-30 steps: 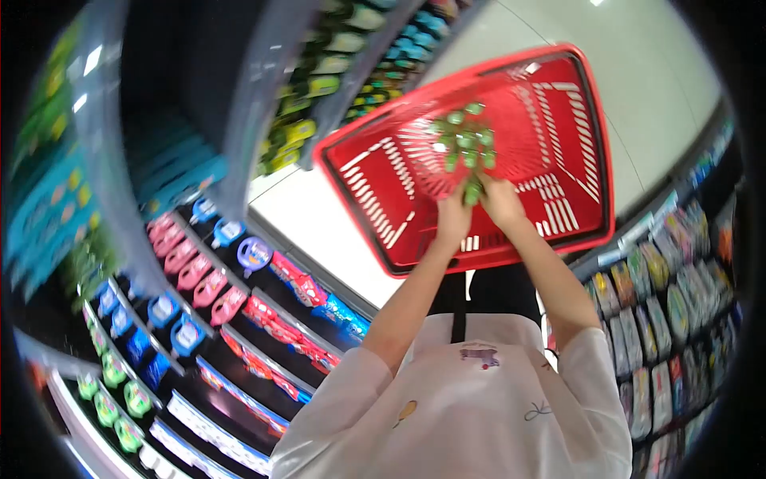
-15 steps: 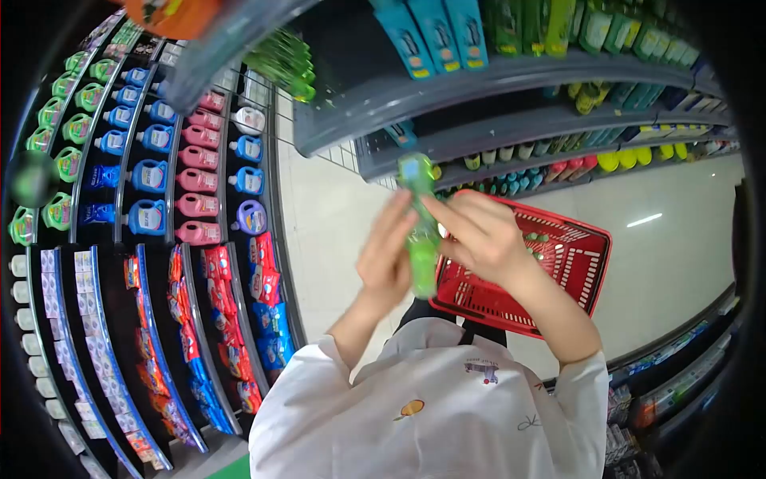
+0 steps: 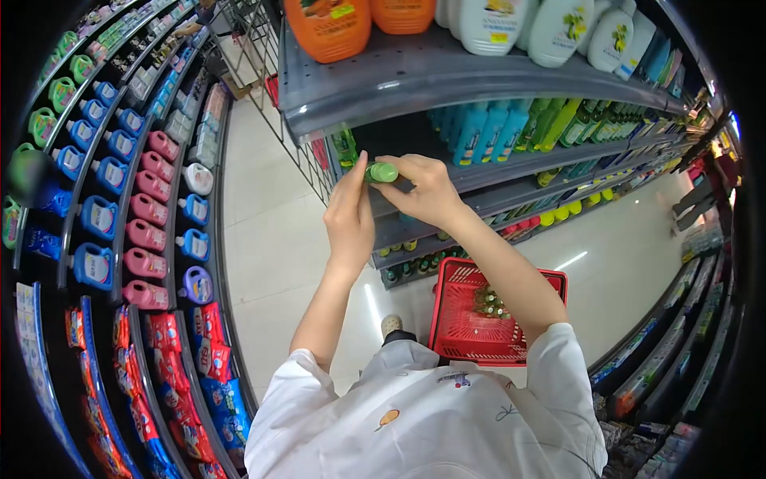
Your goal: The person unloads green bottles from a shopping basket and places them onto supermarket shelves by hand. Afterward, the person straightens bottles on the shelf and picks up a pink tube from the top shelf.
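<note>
A green bottle (image 3: 382, 172) is held between my two hands at the level of a middle shelf, its cap end facing me. My right hand (image 3: 423, 190) grips it from the right with curled fingers. From the left, the fingers of my left hand (image 3: 349, 215), straight and together, press along it. Just behind my left hand, another green bottle (image 3: 344, 148) stands at the left end of the shelf. Several blue bottles (image 3: 487, 132) stand farther right on that shelf. Below my right forearm, a red basket (image 3: 463, 319) on the floor has several small green bottles (image 3: 488, 303) inside.
Orange bottles (image 3: 327, 28) and white bottles (image 3: 491, 24) line the upper shelf (image 3: 383, 80). A wire rack (image 3: 279, 120) stands at the shelf's left end. Detergent jugs (image 3: 148, 237) and red bags fill the left shelving. A person (image 3: 696, 199) is at the far right.
My hands left the basket, raised a green bottle and brought it to the shelf. The view has turned toward the shelving, and the basket now appears lower and smaller.
</note>
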Available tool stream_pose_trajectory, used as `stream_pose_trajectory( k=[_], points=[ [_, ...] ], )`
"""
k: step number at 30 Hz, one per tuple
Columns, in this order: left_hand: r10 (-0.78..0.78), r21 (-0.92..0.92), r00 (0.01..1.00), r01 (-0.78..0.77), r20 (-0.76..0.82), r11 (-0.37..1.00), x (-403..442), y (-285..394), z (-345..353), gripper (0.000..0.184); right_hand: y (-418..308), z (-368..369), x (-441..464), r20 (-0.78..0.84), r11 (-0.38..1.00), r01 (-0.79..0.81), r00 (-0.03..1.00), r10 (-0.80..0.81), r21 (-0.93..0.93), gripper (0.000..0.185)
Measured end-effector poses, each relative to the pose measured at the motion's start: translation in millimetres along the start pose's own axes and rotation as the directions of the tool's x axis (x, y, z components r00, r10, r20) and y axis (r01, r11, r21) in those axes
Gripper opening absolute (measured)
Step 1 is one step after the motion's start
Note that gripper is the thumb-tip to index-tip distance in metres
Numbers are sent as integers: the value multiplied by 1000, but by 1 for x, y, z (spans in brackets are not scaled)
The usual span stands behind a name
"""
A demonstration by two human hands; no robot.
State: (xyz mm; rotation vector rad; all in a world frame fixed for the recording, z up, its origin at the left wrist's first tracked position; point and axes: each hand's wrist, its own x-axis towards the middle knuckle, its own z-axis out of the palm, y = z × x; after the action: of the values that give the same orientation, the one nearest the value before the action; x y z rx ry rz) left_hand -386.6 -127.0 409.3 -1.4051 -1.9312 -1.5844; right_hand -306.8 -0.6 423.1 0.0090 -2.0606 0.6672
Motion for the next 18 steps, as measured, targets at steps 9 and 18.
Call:
stream_pose_trajectory(
  k=[9,18],
  points=[
    [-152,-81,985,158,83,984,-5,-37,2,54,16,20,20,228,973,-223,946,229,-52,26],
    [-170,-33,985,170,-7,985,-14,-58,8,44,32,53,11,267,894,-441,854,447,-86,34]
  ],
)
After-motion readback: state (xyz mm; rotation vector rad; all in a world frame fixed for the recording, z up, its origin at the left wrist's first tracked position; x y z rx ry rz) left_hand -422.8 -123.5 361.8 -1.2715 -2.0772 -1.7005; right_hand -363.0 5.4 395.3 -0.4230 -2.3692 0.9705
